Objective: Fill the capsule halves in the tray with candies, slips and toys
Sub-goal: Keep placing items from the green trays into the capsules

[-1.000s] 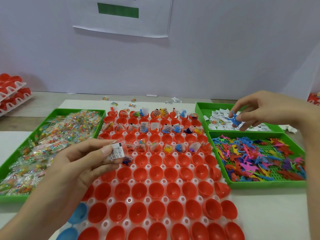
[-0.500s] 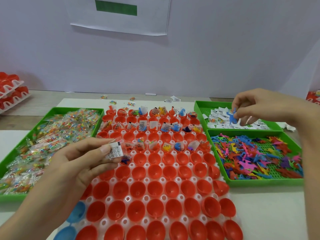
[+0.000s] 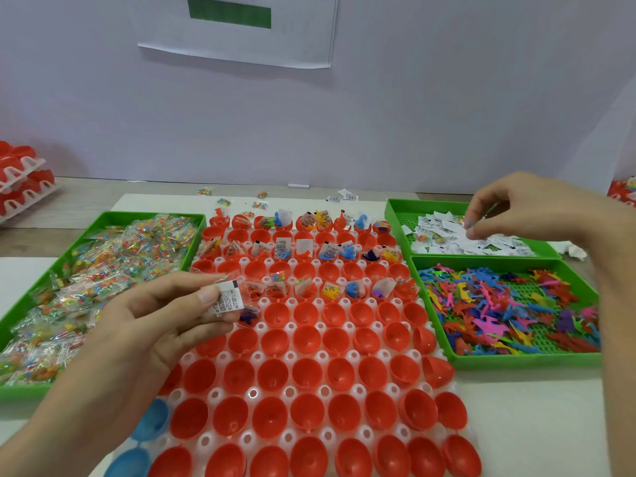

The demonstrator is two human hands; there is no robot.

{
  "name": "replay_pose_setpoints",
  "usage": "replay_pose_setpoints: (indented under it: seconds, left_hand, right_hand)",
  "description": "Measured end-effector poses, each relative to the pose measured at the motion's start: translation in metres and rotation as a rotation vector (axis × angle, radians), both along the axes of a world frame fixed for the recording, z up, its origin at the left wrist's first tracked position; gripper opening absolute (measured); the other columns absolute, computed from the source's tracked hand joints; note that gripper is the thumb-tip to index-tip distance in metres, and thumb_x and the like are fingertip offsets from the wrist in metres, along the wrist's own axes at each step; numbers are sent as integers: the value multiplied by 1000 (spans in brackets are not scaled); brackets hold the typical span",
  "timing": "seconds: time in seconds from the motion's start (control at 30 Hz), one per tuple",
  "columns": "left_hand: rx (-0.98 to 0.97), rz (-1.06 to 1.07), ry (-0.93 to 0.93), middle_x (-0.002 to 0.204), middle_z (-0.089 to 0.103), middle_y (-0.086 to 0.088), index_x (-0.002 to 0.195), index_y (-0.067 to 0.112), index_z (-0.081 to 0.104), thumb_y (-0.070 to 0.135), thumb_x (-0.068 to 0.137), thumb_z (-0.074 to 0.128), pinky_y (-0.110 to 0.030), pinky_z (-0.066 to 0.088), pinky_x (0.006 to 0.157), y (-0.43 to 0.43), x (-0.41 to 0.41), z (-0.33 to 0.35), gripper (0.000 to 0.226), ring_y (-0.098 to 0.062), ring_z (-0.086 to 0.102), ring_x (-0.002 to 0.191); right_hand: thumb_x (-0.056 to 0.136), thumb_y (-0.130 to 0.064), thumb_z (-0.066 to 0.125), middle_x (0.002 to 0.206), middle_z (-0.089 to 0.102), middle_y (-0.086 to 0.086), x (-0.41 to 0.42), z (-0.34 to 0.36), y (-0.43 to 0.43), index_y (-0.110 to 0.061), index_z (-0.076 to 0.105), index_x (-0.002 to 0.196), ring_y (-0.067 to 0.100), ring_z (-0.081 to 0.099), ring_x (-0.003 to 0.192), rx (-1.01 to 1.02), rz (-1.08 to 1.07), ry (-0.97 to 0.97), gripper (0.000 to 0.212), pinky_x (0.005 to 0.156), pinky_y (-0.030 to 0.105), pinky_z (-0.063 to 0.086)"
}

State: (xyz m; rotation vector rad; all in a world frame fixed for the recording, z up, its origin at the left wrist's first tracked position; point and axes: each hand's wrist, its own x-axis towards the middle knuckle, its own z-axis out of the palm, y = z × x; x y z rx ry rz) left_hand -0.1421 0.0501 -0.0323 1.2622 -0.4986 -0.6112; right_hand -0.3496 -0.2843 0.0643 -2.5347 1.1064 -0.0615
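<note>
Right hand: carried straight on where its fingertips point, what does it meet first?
The pile of white paper slips in the far green plastic tray, just below the right hand, which pinches a small blue toy; depth unclear, they may already touch.

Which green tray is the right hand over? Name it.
The far right tray, holding white paper slips; the right hand is over it, not the candy tray or toy tray.
</note>
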Motion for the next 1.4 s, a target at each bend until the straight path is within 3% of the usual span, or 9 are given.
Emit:
replay_pose_setpoints:
  seconds: [0.2,0.37,0.5,0.67,0.9,1.07,1.13,1.2,1.4]
  left_hand:
    - [10,-2,-3,81,76,-12,82,11,81,14,70,66,-23,60,61,0,1,0,20,-21,76,69]
    - [7,-3,0,81,76,-12,82,11,81,14,70,66,-23,60,61,1,1,0,19,-21,76,69]
    - [8,-8,12,80,75,-13,82,11,81,14,69,66,-23,60,61,1,0,1,20,-21,76,69]
    - [21,-18,26,78,75,-13,82,11,81,17,63,69,-23,60,60,2,-3,5,23,-22,75,67]
    - [12,-8,62,67,70,-10,78,11,81,16,60,71,-21,60,59,1,-7,9,21,-20,73,61]
    - [0,-53,34,70,72,-7,78,14,81,46,34,97,-20,59,61,1,-12,12,58,-17,73,63]
    - [-3,-70,27,73,74,-8,80,15,81,54,29,97,-20,59,61,2,-14,12,66,-19,75,66]
    - [-7,-86,27,77,76,-9,82,15,81,55,33,96,-19,58,62,3,-15,12,65,-19,75,68]
    - [-50,-80,106,81,77,-8,84,14,83,26,60,75,-19,58,63,3,-13,11,28,-15,75,69]
  right_hand:
    - [96,-10,64,69,75,6,2,-1,1,-9,65,92,12,68,54,119,-9,-61,4,57,29,50]
    - [102,-13,53,79,77,7,7,-4,3,-4,64,91,15,75,68,215,-32,-42,17,62,30,51]
    - [100,-16,58,79,76,4,5,-5,1,-8,67,87,11,74,68,187,8,-67,18,60,25,53]
    - [87,-27,73,70,73,1,14,6,25,-25,74,80,9,66,61,142,247,-246,7,66,28,52]
    - [81,-8,78,83,78,8,53,6,114,-7,74,90,21,76,78,551,691,-563,10,72,24,59]
    - [82,0,78,82,78,5,80,-19,158,-9,77,89,19,76,77,582,718,-656,12,72,25,59]
    - [83,-4,78,80,77,3,87,-30,167,-10,78,88,18,75,75,539,695,-637,7,72,33,61]
    - [84,-8,78,80,76,0,91,-37,171,-13,78,87,14,73,75,473,669,-614,5,74,38,60]
    - [83,-9,79,81,75,-6,94,-39,171,-22,77,84,8,72,75,417,618,-592,12,70,25,59]
